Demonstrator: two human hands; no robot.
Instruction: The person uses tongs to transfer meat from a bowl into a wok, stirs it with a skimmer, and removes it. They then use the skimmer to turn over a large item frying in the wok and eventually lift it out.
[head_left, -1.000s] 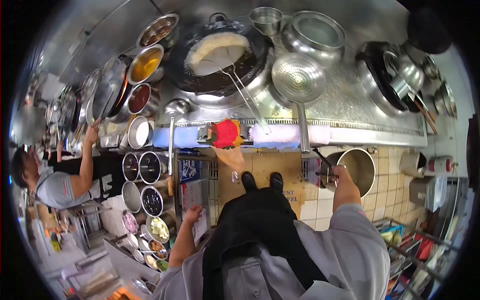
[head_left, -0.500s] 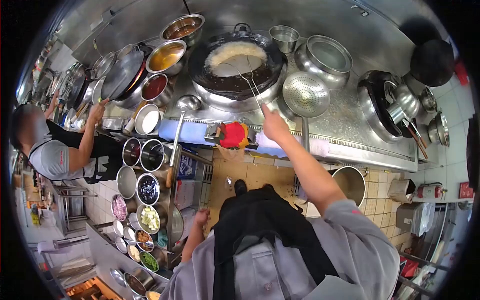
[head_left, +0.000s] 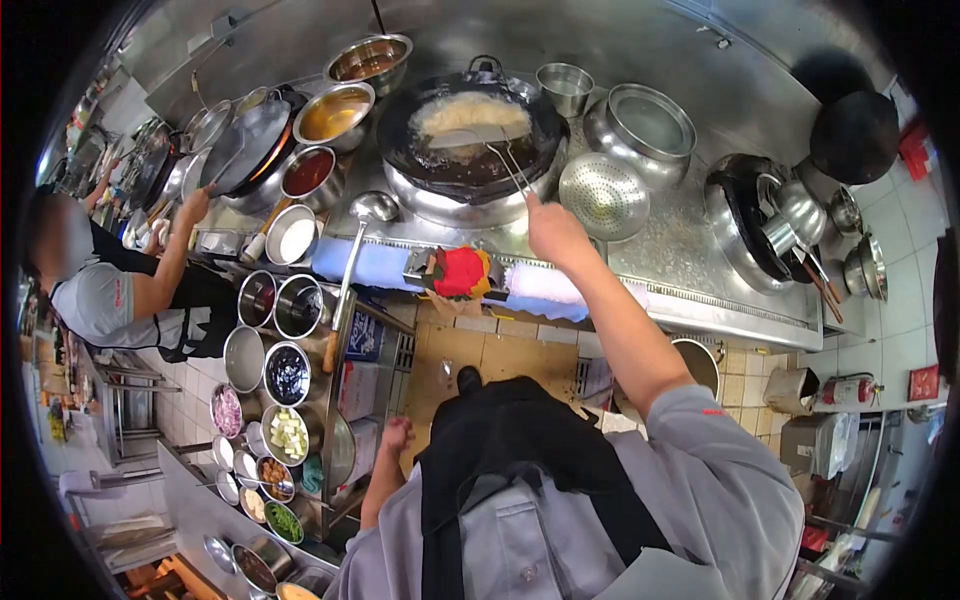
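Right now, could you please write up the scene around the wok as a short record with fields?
Right hand: the hand grips the handle of a flat scoop
Scoop head: inside the dark wok, by a pale mass
Left hand: the hand is low by the body; nothing visible in it
Right of wok: perforated skimmer
Left of wok: bowls of amber liquid and red sauce
Far left: a co-worker at another wok
Contents of wok: exact food cannot be told
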